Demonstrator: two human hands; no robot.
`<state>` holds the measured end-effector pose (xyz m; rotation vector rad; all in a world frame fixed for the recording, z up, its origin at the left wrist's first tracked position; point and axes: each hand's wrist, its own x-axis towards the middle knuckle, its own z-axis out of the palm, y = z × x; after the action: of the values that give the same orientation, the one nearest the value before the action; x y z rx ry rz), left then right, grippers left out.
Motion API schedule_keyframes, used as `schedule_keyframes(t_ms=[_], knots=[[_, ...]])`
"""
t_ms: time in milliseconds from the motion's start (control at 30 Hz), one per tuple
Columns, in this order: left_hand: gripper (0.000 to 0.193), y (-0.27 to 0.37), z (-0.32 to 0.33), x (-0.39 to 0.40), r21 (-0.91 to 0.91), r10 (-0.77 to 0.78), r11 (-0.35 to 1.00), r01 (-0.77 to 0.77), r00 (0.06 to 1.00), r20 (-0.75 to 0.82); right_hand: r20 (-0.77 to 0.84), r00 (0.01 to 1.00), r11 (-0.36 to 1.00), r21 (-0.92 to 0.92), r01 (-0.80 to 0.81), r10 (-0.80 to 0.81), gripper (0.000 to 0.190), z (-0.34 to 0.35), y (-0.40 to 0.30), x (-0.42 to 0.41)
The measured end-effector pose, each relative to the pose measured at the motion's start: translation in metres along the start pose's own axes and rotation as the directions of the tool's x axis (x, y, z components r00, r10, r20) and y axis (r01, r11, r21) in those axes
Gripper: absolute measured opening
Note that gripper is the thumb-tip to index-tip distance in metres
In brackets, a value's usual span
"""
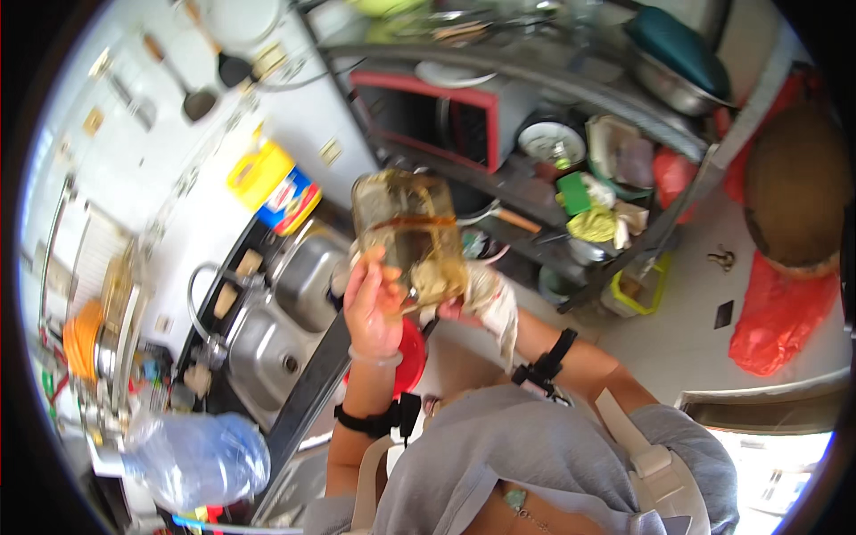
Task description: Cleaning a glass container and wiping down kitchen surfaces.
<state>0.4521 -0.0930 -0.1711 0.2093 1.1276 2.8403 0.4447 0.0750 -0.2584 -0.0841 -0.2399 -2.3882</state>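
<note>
A see-through, amber-tinted container [408, 214], like a large glass jar, is held up before me at a tilt. A brown line crosses its middle, and something pale [431, 277] shows at its lower end, inside or behind the wall. My left hand [376, 301] is at its lower left side with fingers half bent; whether they grip it is unclear. My right hand [453, 309] is at the lower right, mostly hidden by the container and a stained whitish cloth [491, 294], and supports the container there. The cloth hangs over my right wrist.
Left is a double steel sink [264, 361] with a curved faucet [194, 294]. A yellow jug [274, 180] stands behind it; a large clear-blue water bottle [200, 461] is nearer. Ahead, a metal rack [535, 70] holds a red-framed microwave [428, 117]. A red bucket [409, 361] sits below my hands.
</note>
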Motion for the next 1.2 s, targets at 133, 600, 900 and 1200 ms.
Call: schedule_keyframes(t_ms=[133, 600, 900, 1200], knots=[[0.025, -0.038, 0.029, 0.017, 0.132, 0.017, 0.991, -0.023, 0.999, 0.04, -0.21, 0.96, 0.816, -0.577, 0.029, -0.182, 0.027, 0.005, -0.003, -0.058], [0.023, -0.009, 0.143, 0.161, 0.48, -0.11, 0.029, -0.877, 0.475, 0.873, -0.14, 0.638, 0.22, -0.974, 0.047, -0.757, 0.031, 0.094, -0.115, -0.182], [0.019, -0.018, 0.242, 0.305, -0.004, -0.3, -0.005, -1.0, -0.003, 0.954, 0.689, 0.361, -0.656, -0.221, -0.722, -0.629, 0.036, 0.258, -0.112, -0.164], [0.018, -0.049, 0.26, 0.381, -0.169, -0.282, 0.15, -0.974, -0.206, 0.937, 0.726, 0.382, -0.26, 0.281, -0.924, -0.572, 0.046, 0.319, -0.146, -0.113]])
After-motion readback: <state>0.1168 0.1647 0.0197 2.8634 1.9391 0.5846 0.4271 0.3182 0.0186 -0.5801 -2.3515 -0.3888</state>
